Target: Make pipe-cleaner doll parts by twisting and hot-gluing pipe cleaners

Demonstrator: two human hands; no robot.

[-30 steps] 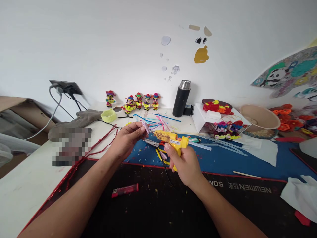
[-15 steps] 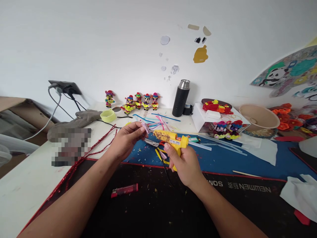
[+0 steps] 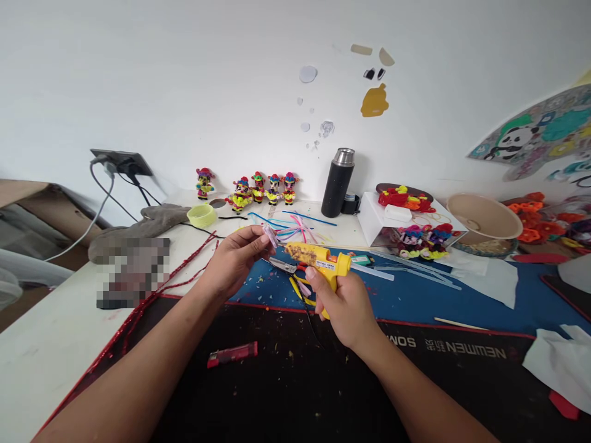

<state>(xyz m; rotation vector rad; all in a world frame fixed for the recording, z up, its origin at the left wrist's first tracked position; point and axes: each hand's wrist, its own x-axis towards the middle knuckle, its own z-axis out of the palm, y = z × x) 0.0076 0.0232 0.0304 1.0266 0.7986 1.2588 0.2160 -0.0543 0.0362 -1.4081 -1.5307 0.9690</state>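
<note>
Pinched in the fingertips of my left hand (image 3: 242,255) is a small pale purple fuzzy piece (image 3: 269,236), which looks like bent pipe cleaner. My right hand (image 3: 348,307) is wrapped round the handle of a yellow glue gun (image 3: 339,263). The gun's stained nozzle points left, very close to the purple piece; whether they touch I cannot tell. Beneath the gun lie scissors (image 3: 282,266), partly hidden, with another pale purple piece (image 3: 302,288) by their yellow handle. A black cord hangs down below the gun.
Several small colourful figures (image 3: 273,189) stand by the wall, near loose pipe cleaners (image 3: 300,229). A black thermos (image 3: 338,184) stands behind the gun, left of a white box (image 3: 372,224). Clear glue sticks (image 3: 415,271) lie to the right. A red lighter (image 3: 232,354) rests in front on the dark mat.
Almost nothing differs. The purple piece and the glue gun's nozzle have shifted very slightly, and both hands keep their grip.
</note>
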